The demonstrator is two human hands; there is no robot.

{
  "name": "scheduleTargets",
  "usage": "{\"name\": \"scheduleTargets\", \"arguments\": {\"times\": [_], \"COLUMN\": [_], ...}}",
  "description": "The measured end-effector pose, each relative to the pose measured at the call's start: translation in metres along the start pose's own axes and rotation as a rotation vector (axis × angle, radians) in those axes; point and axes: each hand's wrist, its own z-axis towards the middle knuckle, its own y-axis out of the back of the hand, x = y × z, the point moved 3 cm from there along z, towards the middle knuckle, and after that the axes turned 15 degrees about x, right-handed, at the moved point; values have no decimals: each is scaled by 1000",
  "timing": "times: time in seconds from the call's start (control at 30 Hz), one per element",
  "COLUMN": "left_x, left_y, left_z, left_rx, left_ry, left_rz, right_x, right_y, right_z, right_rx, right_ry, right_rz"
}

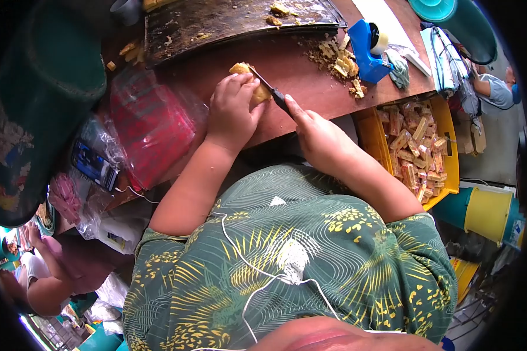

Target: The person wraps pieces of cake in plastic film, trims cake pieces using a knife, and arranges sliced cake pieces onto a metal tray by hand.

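A golden-brown baked piece [260, 95] lies on the reddish-brown table [310, 90], with my left hand [233, 108] wrapped over its near side. My right hand [324, 140] grips the dark handle of a knife [269, 88], index finger stretched along it. The blade rests against the piece's right side, its tip near the far end. Whether the blade has gone into the piece cannot be told. Crumbs and broken bits [339, 61] are heaped to the right of my hands, beside a blue tape dispenser [369, 55].
A dark baking tray [216, 29] lies at the back. Red plastic bags [152, 126] and a phone [93, 164] are at left. A yellow crate [378, 139] of wrapped bars is below the table's right edge. Other people are at lower left and far right.
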Motion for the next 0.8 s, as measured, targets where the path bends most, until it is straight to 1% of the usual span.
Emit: {"name": "scheduleTargets", "arguments": {"times": [0.1,0.2,0.3,0.4,0.6,0.7,0.73,0.8], "left_x": [1,1,1,3,3,2,2,2], "left_y": [-2,-1,0,-3,-2,2,2,1], "left_z": [-1,-1,-1,-1,-2,-2,-3,-3], "left_rx": [13,22,7,-3,3,-10,-15,-6], "left_ry": [4,14,1,-4,-2,-2,5,6], "left_rz": [10,6,12,4,27,19,-3,-14], "right_x": [-9,-13,-11,-12,-20,-44,-43,-41], "right_y": [-6,-5,-6,-8,-16,-6,4,12], "right_z": [23,31,12,-2,11,-5,-13,-23], "right_rx": [-66,-60,32,76,-7,-36,-83,-180], "right_ry": [58,85,-14,-58,-14,-14,-29,13], "right_rz": [-9,22,14,10,-19,60,97,94]}}
